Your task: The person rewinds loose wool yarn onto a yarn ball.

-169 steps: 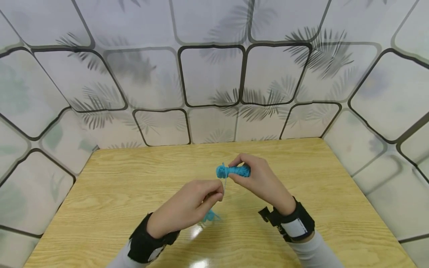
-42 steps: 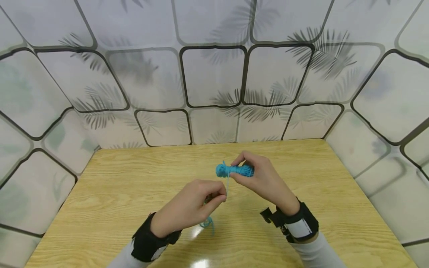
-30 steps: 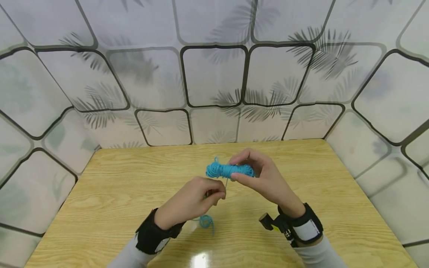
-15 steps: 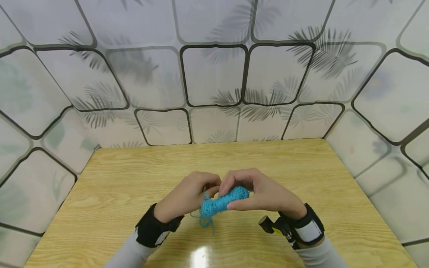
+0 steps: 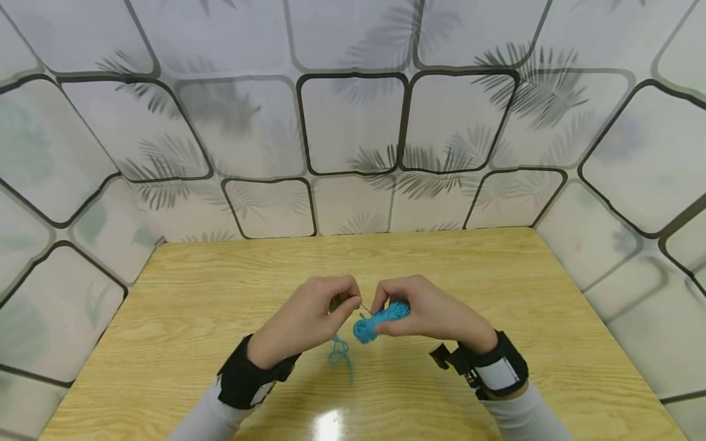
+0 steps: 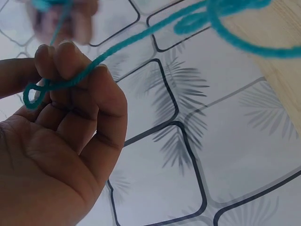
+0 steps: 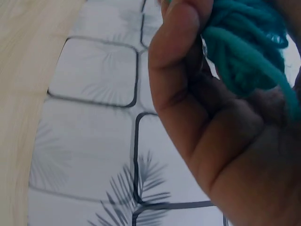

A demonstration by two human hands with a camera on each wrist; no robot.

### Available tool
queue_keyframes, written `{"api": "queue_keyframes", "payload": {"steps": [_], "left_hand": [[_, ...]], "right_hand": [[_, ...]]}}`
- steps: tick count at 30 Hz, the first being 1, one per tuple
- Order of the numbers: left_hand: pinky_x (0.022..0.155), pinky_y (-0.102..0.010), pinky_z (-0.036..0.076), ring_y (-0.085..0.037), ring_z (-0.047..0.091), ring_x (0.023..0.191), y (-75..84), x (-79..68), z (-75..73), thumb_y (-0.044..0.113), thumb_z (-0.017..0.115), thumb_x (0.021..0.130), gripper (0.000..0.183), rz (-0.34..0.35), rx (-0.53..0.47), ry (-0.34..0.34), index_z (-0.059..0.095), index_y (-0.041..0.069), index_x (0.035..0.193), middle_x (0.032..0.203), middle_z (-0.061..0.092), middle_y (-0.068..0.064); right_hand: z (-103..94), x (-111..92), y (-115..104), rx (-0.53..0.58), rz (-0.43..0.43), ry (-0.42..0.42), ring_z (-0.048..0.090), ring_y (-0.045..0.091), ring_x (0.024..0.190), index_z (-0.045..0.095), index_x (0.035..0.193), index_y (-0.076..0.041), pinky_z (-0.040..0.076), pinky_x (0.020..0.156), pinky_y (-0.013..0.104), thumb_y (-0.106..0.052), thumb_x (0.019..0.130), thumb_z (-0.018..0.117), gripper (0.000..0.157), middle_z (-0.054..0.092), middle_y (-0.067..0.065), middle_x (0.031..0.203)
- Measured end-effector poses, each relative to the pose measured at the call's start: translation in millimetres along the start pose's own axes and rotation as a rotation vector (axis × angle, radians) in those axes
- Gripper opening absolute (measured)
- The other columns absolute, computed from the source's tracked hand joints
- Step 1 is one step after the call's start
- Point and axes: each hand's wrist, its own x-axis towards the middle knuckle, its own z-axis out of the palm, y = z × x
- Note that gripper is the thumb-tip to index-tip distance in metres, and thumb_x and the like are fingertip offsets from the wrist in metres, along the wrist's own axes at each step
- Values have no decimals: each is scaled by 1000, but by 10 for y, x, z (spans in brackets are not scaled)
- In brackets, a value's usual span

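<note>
My right hand (image 5: 432, 312) grips a small wound bundle of blue yarn (image 5: 365, 331), its left end poking out past thumb and fingers. My left hand (image 5: 309, 313) is close by on the left and pinches a single strand that runs taut across the short gap to the bundle. Beneath the left hand, a loose yarn tail (image 5: 339, 355) hangs in curls. The left wrist view shows the strand (image 6: 127, 44) crossing the curled fingers of the left hand (image 6: 66, 136), with a small loop there. In the right wrist view, the bundle (image 7: 249, 56) sits within the right hand (image 7: 211, 127).
Both hands work above a wood-grain table (image 5: 220, 288). A patterned cloth wall (image 5: 353, 135) with dark outlines and leaf prints closes off the back and both sides. Black straps (image 5: 256, 373) with cameras are worn on both wrists.
The bundle first rose level across the right hand, then came down and tilted toward the left hand. The left hand has shifted slightly up and away from it. The strand shows between them again.
</note>
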Motion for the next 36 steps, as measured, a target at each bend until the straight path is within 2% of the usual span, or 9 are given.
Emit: {"api": "queue_keyframes", "payload": {"steps": [5, 14, 18, 24, 26, 31, 36], "left_hand": [[51, -21, 36, -8, 44, 53, 80, -30, 2, 9, 60, 98, 13, 17, -25, -15, 63, 13, 86, 64, 51, 6], [51, -18, 36, -6, 44, 54, 176, -73, 38, 7, 62, 97, 14, 98, -29, -19, 60, 15, 85, 64, 52, 5], [51, -18, 35, -5, 43, 54, 185, -75, 47, 9, 61, 97, 14, 92, -24, -29, 60, 16, 85, 65, 52, 5], [52, -18, 36, -2, 42, 53, 178, -65, 84, 11, 61, 97, 13, 58, 5, -66, 64, 17, 87, 65, 54, 8], [52, -18, 38, -2, 43, 53, 175, -60, 95, 12, 61, 97, 13, 53, 19, -74, 65, 17, 86, 65, 55, 8], [52, -19, 40, -2, 44, 54, 161, -48, 121, 12, 62, 97, 14, 49, 33, -91, 66, 17, 85, 68, 60, 7], [53, -18, 39, -3, 44, 55, 139, -37, 162, 12, 63, 96, 14, 54, 34, -104, 67, 17, 83, 66, 57, 8]], "right_hand": [[3, 23, 48, -93, 72, 63, 48, 7, 57, 66, 90, -22, 42, 54, 21, -20, 84, 77, 12, 66, -6, 77], [3, 26, 67, -119, 133, 227, 60, 10, 68, 65, 94, -18, 54, 60, 32, -21, 86, 76, 14, 71, -3, 90], [0, 30, 69, -114, 153, 302, 58, 11, 64, 65, 94, -20, 52, 57, 32, -23, 87, 75, 13, 70, -4, 89], [-15, 39, 50, -76, 182, 413, 50, 14, 53, 65, 98, -20, 44, 50, 30, -29, 88, 74, 16, 65, 0, 73], [-19, 40, 41, -53, 182, 442, 50, 15, 52, 65, 100, -19, 43, 50, 30, -30, 88, 74, 19, 65, 2, 72], [-23, 44, 6, 51, 157, 492, 61, 16, 61, 65, 105, -16, 50, 55, 32, -26, 88, 74, 21, 72, 7, 82], [-24, 47, -23, 257, 61, 468, 71, 23, 76, 63, 110, -7, 56, 62, 28, -14, 91, 71, 22, 71, 15, 95]]}}
